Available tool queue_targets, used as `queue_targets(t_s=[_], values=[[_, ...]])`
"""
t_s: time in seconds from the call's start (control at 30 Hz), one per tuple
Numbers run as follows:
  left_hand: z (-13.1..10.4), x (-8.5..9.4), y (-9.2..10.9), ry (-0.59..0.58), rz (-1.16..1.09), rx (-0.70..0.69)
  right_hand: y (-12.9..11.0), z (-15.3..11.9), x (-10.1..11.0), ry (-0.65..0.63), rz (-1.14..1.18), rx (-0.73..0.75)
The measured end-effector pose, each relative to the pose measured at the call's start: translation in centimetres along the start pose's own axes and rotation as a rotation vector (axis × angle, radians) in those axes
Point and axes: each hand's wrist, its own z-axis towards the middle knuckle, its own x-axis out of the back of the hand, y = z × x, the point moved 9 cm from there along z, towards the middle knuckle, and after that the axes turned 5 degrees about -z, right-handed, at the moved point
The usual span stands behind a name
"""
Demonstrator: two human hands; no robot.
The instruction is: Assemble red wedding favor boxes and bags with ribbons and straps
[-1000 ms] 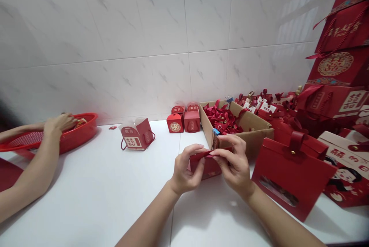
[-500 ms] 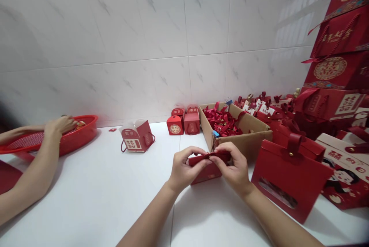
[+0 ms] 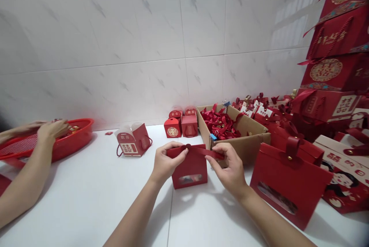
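Here, small red box [image 3: 191,166]: upright on a white table [image 3: 86,208], between a person's bare hands, with twelve o'clock toward the tiled wall [image 3: 115,47].
Left hand [image 3: 168,162]: nearer to the box and touching it, thumb in front and fingers behind, pinching the top edge beside a dark round button [image 3: 188,146]; from here the box lies toward four o'clock.
Right hand [image 3: 227,164]: just off the box's three o'clock side, thumb and fingers pinching the strap, palm apart from the card; the box lies toward nine.
Red strap [image 3: 199,150]: the key line, running from the button toward between three and four o'clock, hand to hand across the top.
Box front: broad face and clear window [image 3: 190,179] toward six o'clock.
Long axis: roughly nine to three, the three o'clock end tipped slightly wallward.
Neighbors: cardboard carton [image 3: 250,145] at about two o'clock, larger red bag [image 3: 288,177] near three.
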Motion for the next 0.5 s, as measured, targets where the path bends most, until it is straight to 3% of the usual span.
queue_targets(t_s=[0.13,0.27,0.5], values=[[-0.5,0.6,-0.1,0.050,-0.057,0.021,-0.7,0.2,0.3,0.007,0.130,0.024],[-1.0,0.3,0.2,0.023,-0.093,-0.006,-0.5,1.0,1.5,0.150,0.298,-0.001],[-1.7,-0.7,1.0,-0.115,-0.171,-0.128,-3.2,3.9,2.1,0.109,0.100,0.124]])
